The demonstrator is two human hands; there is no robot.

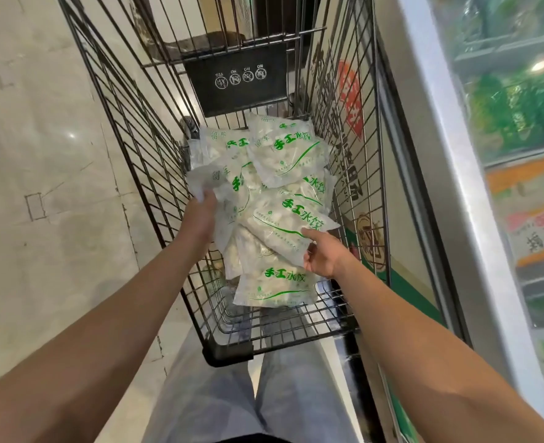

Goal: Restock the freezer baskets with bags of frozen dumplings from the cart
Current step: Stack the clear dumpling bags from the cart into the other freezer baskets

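White translucent dumpling bags carry green print "手工水饺". Black plastic placard on the wire cart's far end: upside-down icons captioned "YES", "NO", "NO", "NO".

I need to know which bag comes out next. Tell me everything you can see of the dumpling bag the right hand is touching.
The dumpling bag is a translucent white plastic pouch with green characters and a green curved line, pale dumplings showing through. It lies tilted on top of the other bags inside the wire cart, near its right side. The right hand pinches its near right edge, thumb beneath, forefinger on top.
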